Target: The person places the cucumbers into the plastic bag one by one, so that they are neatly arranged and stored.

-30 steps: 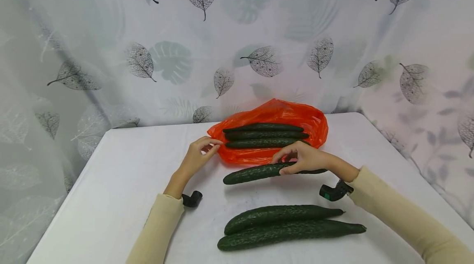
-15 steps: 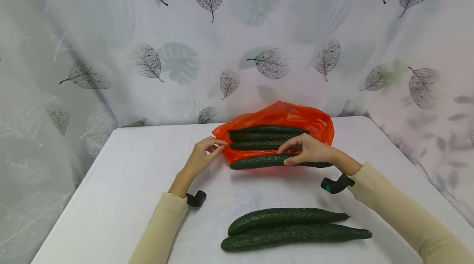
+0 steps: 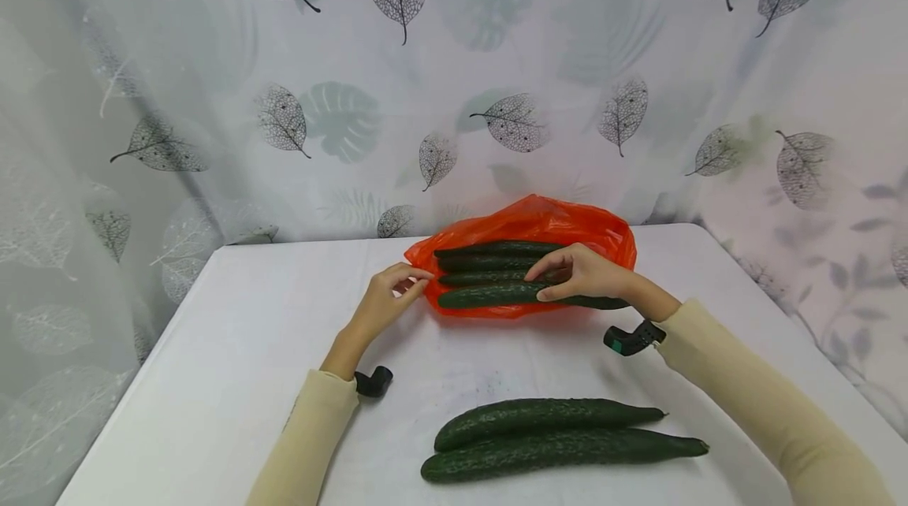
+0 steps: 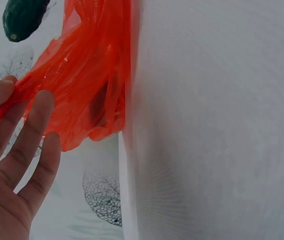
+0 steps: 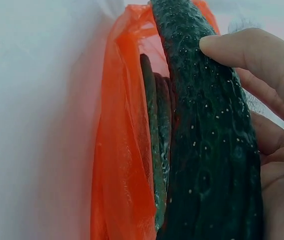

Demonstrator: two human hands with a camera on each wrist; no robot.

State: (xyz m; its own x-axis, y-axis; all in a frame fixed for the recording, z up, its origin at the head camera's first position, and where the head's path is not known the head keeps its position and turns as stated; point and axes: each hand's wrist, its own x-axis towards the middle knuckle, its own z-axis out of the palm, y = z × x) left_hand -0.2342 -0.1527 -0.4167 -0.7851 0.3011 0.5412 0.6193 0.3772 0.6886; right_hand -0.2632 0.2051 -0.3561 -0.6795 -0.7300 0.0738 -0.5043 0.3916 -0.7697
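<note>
My right hand [image 3: 583, 273] grips a dark green cucumber [image 3: 489, 295] near its middle, thumb on the near side, and holds it over the mouth of a red plastic bag [image 3: 546, 214]. In the right wrist view the held cucumber [image 5: 207, 135] fills the foreground beside the bag's red wall [image 5: 124, 150]. Inside the bag lie several more cucumbers [image 3: 482, 263], side by side, partly hidden by the right hand. My left hand [image 3: 386, 293] pinches the bag's left edge; the left wrist view shows its thumb and index fingertip on the gathered film [image 4: 56, 85].
Two cucumbers [image 3: 560, 447] lie side by side on the white table [image 3: 213, 380], near its front. A leaf-printed curtain [image 3: 340, 41] hangs behind the table. Each wrist wears a small black camera [image 3: 631, 339].
The right hand has carried the cucumber away from the person, from the table in front of the bag to over its opening. The left hand keeps its pinch on the bag's edge.
</note>
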